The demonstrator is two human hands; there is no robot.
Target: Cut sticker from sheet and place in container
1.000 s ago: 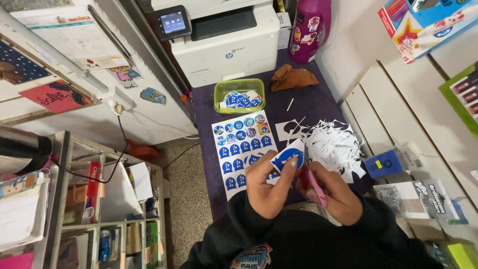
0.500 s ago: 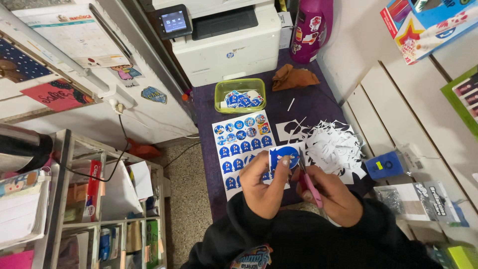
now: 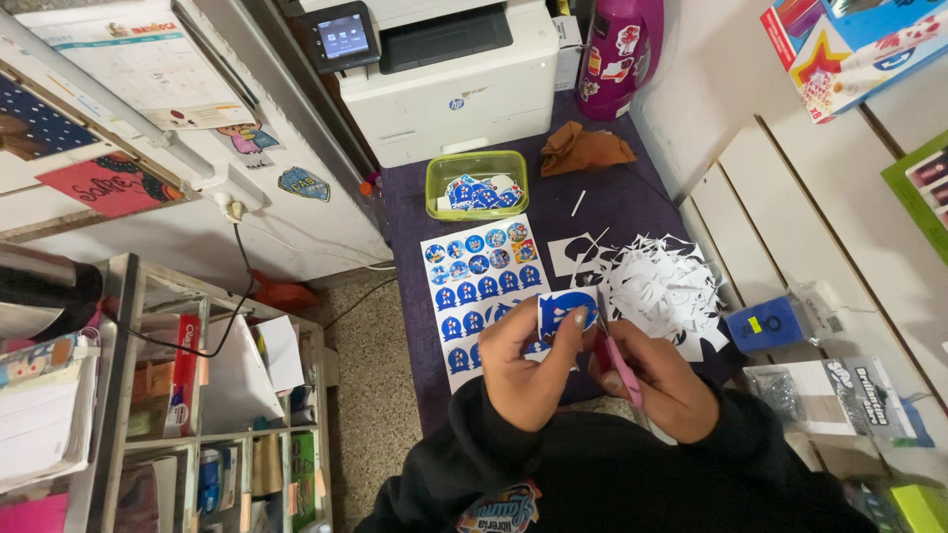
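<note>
My left hand (image 3: 528, 360) pinches a blue and white paper cutout (image 3: 561, 312) over the purple table (image 3: 612, 212). My right hand (image 3: 652, 380) grips pink-handled scissors (image 3: 617, 360), their blades at the cutout's right edge. Under my left hand lies a white sheet of round blue stickers (image 3: 479, 281). A heap of white paper scraps (image 3: 657, 286) sits just right of the cutout. Behind the sheet stands a green tub (image 3: 482, 185) holding several cut blue stickers.
A white printer (image 3: 449, 69) stands at the table's far end, a magenta bottle (image 3: 617, 54) and a brown cloth (image 3: 585, 150) beside it. A blue box (image 3: 765, 324) and packets lie right. Metal shelves (image 3: 212, 395) with supplies stand left.
The cutout has turned a little in my left hand, and the scissors have worked along its edge. Both hands stay in the same spot over the table.
</note>
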